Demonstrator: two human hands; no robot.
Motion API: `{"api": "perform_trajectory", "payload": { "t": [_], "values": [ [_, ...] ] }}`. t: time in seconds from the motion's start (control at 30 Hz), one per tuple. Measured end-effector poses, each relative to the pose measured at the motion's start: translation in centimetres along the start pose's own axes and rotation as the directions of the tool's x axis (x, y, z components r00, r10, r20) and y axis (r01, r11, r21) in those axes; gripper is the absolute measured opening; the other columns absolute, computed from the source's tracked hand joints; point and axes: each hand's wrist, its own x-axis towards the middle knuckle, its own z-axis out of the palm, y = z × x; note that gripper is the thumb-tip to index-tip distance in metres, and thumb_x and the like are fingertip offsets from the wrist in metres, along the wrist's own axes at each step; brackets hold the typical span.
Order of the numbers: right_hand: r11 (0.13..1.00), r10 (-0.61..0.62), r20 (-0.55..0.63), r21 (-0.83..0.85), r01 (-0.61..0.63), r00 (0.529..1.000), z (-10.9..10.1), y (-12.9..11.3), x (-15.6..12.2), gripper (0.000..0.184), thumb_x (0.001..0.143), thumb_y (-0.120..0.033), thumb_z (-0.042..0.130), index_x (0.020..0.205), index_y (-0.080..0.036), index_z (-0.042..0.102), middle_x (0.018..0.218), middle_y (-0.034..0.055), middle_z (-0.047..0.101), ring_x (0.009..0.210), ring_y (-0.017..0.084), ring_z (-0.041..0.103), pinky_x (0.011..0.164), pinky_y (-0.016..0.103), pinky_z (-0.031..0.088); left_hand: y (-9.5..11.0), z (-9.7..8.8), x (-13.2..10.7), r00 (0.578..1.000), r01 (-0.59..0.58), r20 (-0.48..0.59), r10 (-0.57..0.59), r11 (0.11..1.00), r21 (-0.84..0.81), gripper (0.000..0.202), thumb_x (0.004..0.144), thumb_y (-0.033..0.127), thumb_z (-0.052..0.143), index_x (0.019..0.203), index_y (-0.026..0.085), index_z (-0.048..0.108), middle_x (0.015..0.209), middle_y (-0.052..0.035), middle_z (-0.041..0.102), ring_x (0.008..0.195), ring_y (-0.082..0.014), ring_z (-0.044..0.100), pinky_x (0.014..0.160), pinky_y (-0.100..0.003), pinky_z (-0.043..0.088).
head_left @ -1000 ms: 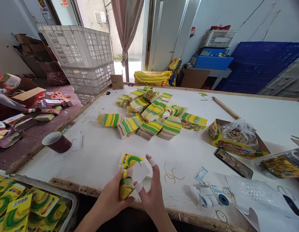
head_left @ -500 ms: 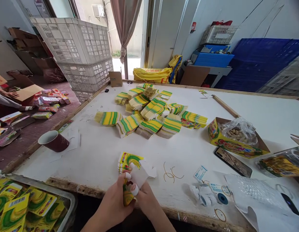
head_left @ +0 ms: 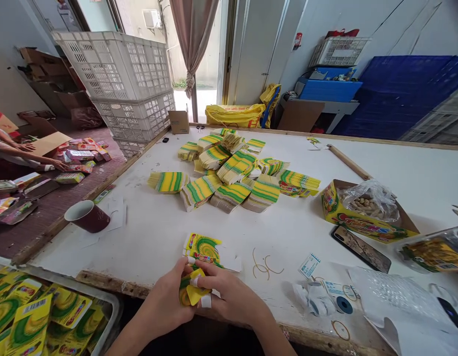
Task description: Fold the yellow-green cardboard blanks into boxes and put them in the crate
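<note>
Near the table's front edge, my left hand is closed around a small yellow-and-green printed cardboard box. My right hand pinches a yellow flap at the upper end of the same box. White tape is wrapped round several fingertips. Just beyond my hands lies a short stack of flat printed box blanks, white flaps towards the right. Farther back, a large heap of bundled flat blanks with green and yellow stripes covers the middle of the table.
At lower left, a grey bin holds yellow packets. A dark mug stands on the left. To the right are rubber bands, tape rolls, a phone and a carton of peanuts. A person's arms reach over boxes at far left.
The white flap upright between my hands is gone from sight; a folded yellow flap shows instead. My right hand has turned over the box. The person at left has reached an arm forward.
</note>
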Motion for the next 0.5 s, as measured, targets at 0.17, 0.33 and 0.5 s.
{"api": "perform_trajectory", "payload": {
  "t": [0.17, 0.33, 0.5],
  "values": [
    [0.996, 0.086, -0.046, -0.015, -0.087, 0.995, 1.5, -0.1, -0.3, 0.062, 0.070, 0.009, 0.041, 0.124, -0.016, 0.059, 0.153, 0.0155, 0.033, 0.144, 0.024, 0.028, 0.116, 0.041, 0.029, -0.3, 0.0, 0.1, 0.997, -0.022, -0.066, 0.028, 0.996, 0.090, 0.053, 0.063, 0.014, 0.059, 0.112, 0.025, 0.043, 0.108, -0.0045, 0.066, 0.090, -0.0226, 0.068, 0.072, -0.033, 0.054],
    [0.999, -0.002, -0.004, 0.053, 0.002, 1.000, 0.3, 0.2, -0.6, 0.039, 0.071, 0.006, 0.045, 0.093, -0.021, 0.063, 0.137, 0.0076, 0.052, 0.131, 0.018, 0.047, 0.109, 0.035, 0.039, 0.3, 0.0, 0.1, 0.999, 0.008, 0.039, -0.008, 1.000, 0.013, 0.062, 0.063, 0.018, 0.064, 0.118, 0.026, 0.037, 0.108, -0.0053, 0.066, 0.090, -0.0227, 0.067, 0.077, -0.035, 0.055],
    [0.989, 0.043, -0.077, 0.141, -0.031, 0.996, 0.5, 0.1, -0.3, 0.040, 0.072, -0.001, 0.051, 0.105, -0.021, 0.060, 0.141, 0.0088, 0.047, 0.134, 0.021, 0.042, 0.111, 0.040, 0.036, 0.9, 0.6, 0.4, 1.000, 0.002, -0.030, 0.000, 0.999, 0.040, 0.057, 0.060, 0.012, 0.060, 0.112, 0.026, 0.041, 0.108, -0.0039, 0.066, 0.093, -0.0219, 0.066, 0.078, -0.034, 0.054]
  ]
}}
